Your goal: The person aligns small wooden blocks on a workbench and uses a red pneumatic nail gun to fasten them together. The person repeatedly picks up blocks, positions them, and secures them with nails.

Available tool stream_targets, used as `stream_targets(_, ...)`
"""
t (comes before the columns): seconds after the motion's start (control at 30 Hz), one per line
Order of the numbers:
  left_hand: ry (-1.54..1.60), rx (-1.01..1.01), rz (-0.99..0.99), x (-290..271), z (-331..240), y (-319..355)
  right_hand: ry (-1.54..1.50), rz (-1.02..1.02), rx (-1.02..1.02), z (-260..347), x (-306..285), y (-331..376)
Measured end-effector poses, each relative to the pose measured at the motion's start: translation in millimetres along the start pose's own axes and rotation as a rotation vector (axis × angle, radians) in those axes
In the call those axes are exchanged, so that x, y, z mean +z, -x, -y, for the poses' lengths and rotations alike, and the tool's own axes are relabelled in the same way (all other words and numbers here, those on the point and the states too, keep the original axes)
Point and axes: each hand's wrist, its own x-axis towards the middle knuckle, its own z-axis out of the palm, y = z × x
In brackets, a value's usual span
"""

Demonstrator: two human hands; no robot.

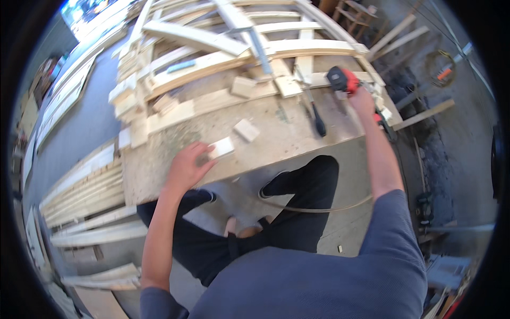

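My left hand (188,166) rests low over the near edge of the workbench (273,154), thumb and fingers apart. Its fingertips are at the left end of a small pale wood block (222,147). A second wood block (246,129) lies a little beyond it. At the right side of the bench my right hand (363,101) is closed round the grip of a red and black tool that looks like a nail gun (344,81). A screwdriver (319,123) with a dark handle lies left of that tool, its shaft pointing away from me.
A slatted wooden frame (212,58) covers the far part of the bench, with another block (244,86) against it. Stacked boards (87,189) lie to the left. A hose (324,210) crosses below the bench edge near my legs. Loose timber (425,114) is on the right.
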Motion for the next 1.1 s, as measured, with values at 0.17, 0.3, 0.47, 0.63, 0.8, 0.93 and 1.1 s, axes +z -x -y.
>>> stream_targets(0.17, 0.015, 0.011, -0.012, -1, 3, 6, -0.024, -0.139, -0.041, -1, -44, -4)
stream_targets(0.3, 0.049, 0.019, -0.012, 6, 1, -2, -0.271, -0.085, -0.51, -1, -131, 26)
stream_targets(0.47, 0.035, -0.09, 0.048, 1, 3, 2, -0.613, 0.392, -0.591, 105, -237, 122)
stream_targets(0.63, 0.01, -0.072, 0.042, 8, 5, -1, -0.609, 0.753, -0.68, 174, -263, 162)
stream_targets(0.8, -0.031, -0.123, 0.055, 4, -12, -5, -0.506, 0.924, -0.82, 209, -236, 158)
stream_targets(0.93, -0.032, -0.137, 0.039, 3, -13, -1, -0.408, 1.07, -0.954, 234, -201, 141)
stream_targets(1.1, -0.074, -0.068, 0.053, 1, -10, -2, -0.521, 1.009, -0.781, 245, -170, 163)
